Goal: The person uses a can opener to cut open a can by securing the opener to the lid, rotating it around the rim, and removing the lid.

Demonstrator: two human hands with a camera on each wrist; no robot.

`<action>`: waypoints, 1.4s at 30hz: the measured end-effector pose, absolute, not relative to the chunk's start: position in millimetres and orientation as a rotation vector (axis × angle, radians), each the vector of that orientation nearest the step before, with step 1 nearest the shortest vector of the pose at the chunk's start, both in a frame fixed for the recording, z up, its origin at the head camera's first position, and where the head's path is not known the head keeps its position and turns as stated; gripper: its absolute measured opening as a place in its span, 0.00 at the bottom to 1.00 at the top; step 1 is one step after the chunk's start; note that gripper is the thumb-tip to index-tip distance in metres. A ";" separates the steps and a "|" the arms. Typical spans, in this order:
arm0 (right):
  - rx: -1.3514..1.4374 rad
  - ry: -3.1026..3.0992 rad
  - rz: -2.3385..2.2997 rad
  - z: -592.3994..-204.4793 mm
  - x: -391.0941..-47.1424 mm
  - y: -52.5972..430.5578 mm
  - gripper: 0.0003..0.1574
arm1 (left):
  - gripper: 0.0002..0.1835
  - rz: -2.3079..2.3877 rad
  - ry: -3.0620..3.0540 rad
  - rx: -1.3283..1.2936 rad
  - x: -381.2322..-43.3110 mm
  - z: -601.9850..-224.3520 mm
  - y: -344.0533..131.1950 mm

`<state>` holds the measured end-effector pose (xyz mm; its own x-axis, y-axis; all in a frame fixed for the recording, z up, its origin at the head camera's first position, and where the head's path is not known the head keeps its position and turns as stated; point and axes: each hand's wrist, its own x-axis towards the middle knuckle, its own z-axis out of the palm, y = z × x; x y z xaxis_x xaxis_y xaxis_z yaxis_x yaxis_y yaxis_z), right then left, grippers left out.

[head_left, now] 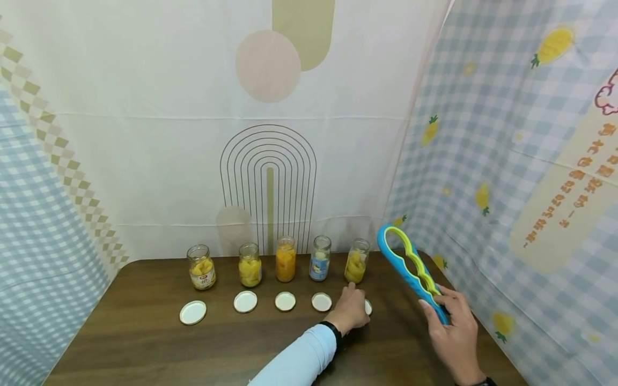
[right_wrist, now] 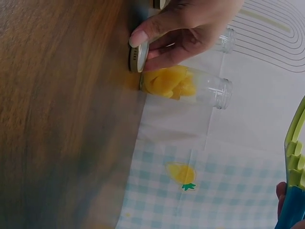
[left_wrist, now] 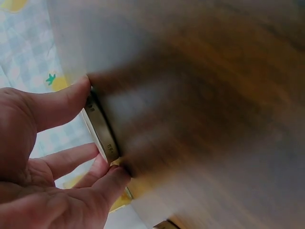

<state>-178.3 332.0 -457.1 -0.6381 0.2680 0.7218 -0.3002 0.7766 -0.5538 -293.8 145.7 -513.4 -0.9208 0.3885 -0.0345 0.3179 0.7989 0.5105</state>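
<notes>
At the right end of a row of jar lids, my left hand pinches a lid by its rim, with the thumb on one side and fingers on the other. That lid lies inner side up at the tabletop, mostly covered by the hand in the head view. Just behind it stands an uncovered glass jar of yellow fruit. Over the table's right side, my right hand grips the lower end of a blue and green jar opener, its ringed end tilted up and to the left.
Several more uncovered jars, among them a jar of orange fruit and a labelled jar, line the back of the brown table. White-lined lids, such as the leftmost lid, lie before them. Cloth curtains hang behind and beside.
</notes>
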 end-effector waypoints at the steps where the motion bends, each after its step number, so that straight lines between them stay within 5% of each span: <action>1: 0.020 -2.107 0.839 -457.5 -178.0 331.9 0.12 | 0.23 0.775 2.843 0.560 -293.1 -512.4 145.6; 11: -0.057 -2.136 0.900 -461.3 -182.6 332.7 0.09 | 0.21 0.734 2.845 0.568 -286.0 -505.3 146.4; 20: -0.177 -2.179 0.976 -459.7 -186.8 325.8 0.07 | 0.49 0.651 2.937 0.683 -254.7 -492.1 116.8; 28: -0.261 -2.196 0.999 -455.8 -180.2 321.4 0.08 | 0.45 0.722 3.014 0.725 -197.8 -468.9 33.6; 42: -0.308 -2.261 0.935 -461.0 -180.5 324.1 0.13 | 0.39 0.822 3.084 0.114 -140.2 -473.7 -83.2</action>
<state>-180.5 324.1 -461.0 -0.7523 0.4411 0.4893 -0.0333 0.7164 -0.6969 -140.2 -83.2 -473.7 -0.9961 0.0553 0.0682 0.0819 0.8651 0.4948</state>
